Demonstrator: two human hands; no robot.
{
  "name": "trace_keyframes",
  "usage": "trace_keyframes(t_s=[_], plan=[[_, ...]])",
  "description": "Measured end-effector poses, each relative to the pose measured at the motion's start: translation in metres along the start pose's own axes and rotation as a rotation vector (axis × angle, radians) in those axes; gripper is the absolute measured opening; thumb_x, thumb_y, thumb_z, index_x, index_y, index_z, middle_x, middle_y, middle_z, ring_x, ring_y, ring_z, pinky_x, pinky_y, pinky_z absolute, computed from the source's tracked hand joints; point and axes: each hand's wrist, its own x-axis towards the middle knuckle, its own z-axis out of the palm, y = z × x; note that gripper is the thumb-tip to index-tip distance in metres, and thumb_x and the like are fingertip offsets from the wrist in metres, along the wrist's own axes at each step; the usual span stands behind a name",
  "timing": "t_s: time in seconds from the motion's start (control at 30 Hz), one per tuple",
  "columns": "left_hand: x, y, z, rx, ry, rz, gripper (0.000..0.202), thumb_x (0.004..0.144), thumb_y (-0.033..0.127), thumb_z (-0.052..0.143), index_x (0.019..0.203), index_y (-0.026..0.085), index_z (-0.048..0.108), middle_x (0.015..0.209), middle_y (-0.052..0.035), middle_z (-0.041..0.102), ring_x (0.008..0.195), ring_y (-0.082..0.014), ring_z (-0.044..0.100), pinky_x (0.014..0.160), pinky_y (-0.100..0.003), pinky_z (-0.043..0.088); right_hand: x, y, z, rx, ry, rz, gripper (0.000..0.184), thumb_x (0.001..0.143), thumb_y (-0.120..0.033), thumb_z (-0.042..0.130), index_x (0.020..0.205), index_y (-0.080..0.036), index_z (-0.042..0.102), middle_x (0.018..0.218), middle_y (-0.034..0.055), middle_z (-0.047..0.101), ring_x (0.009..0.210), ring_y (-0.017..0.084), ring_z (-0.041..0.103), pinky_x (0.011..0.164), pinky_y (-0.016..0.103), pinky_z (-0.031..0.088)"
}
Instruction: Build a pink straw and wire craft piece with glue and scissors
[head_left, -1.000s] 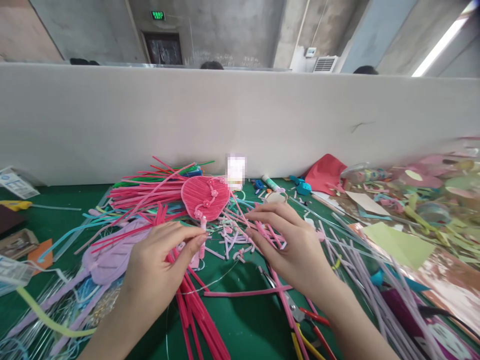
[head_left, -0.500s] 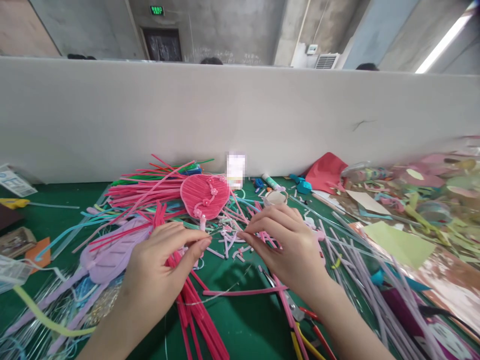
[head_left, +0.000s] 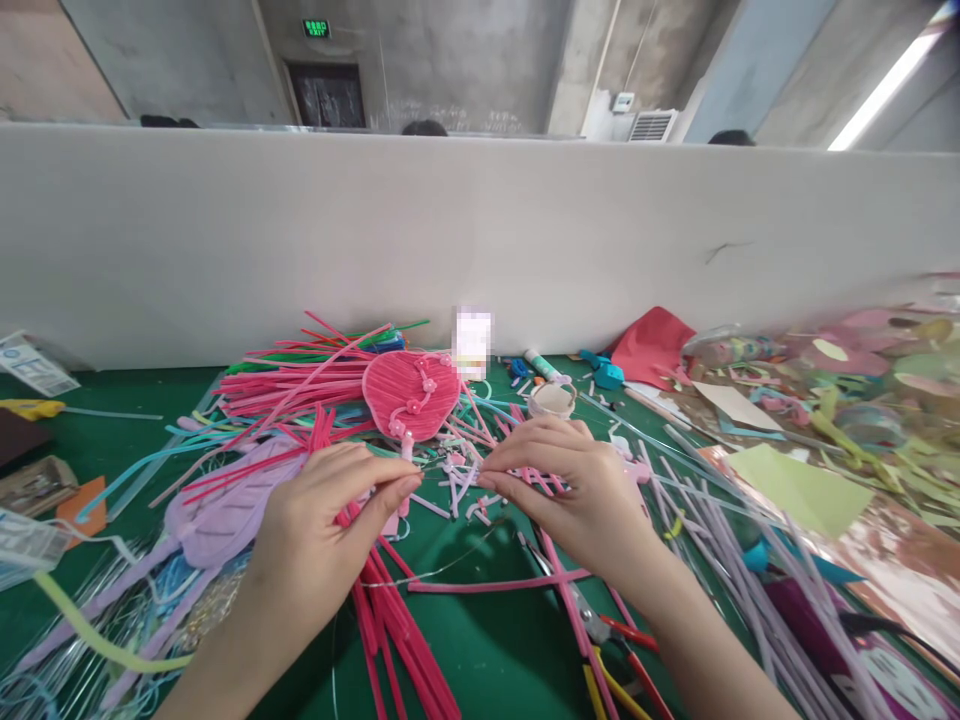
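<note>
Thumb and forefinger of my left hand (head_left: 330,510) are pinched together on a thin wire. Facing it a short gap away, my right hand (head_left: 570,480) is closed in a similar pinch on the same wire. A length of thin wire (head_left: 442,573) curves below the hands over the green table. Just beyond my left fingertips lies a pink fan-shaped piece (head_left: 409,395) with small flowers, made of fuzzy stems. Loose red-pink pipe cleaners (head_left: 409,640) pass under my left hand. Pliers with red handles (head_left: 596,625) lie below my right wrist.
Bundled pink pipe cleaners (head_left: 292,385) and a lilac fuzzy shape (head_left: 217,525) lie left. Lilac pipe cleaners (head_left: 742,570) and paper scraps (head_left: 802,485) crowd the right. A tape roll (head_left: 553,400) stands behind my right hand. A white partition (head_left: 480,230) closes off the back.
Both hands keep their pinches almost in place. My right hand has shifted very slightly, and the wire loop below hangs a little differently. The view has tilted slightly.
</note>
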Motion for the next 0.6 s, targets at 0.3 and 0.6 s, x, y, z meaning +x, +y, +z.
trace_keyframes(t_s=[0.3, 0.6], plan=[[0.0016, 0.0001, 0.0014, -0.007, -0.015, 0.0, 0.018, 0.092, 0.031, 0.058, 0.08, 0.025, 0.07, 0.076, 0.0014, 0.074, 0.071, -0.0163, 0.068, 0.069, -0.028, 0.053, 0.0001, 0.0013, -0.0005, 0.048, -0.034, -0.002, 0.002, 0.084, -0.024, 0.074, 0.083, -0.026, 0.073, 0.084, -0.0018, 0.077, 0.088, 0.02, 0.068, 0.087, 0.042, 0.048], [0.0006, 0.0007, 0.0008, -0.019, -0.024, -0.028, 0.019, 0.091, 0.032, 0.057, 0.08, 0.025, 0.072, 0.076, 0.0003, 0.074, 0.068, -0.0166, 0.067, 0.068, -0.028, 0.053, -0.0009, -0.0026, 0.0009, -0.04, 0.011, -0.032, 0.006, 0.083, -0.03, 0.075, 0.087, -0.026, 0.072, 0.088, -0.0008, 0.077, 0.087, 0.021, 0.068, 0.085, 0.041, 0.045]])
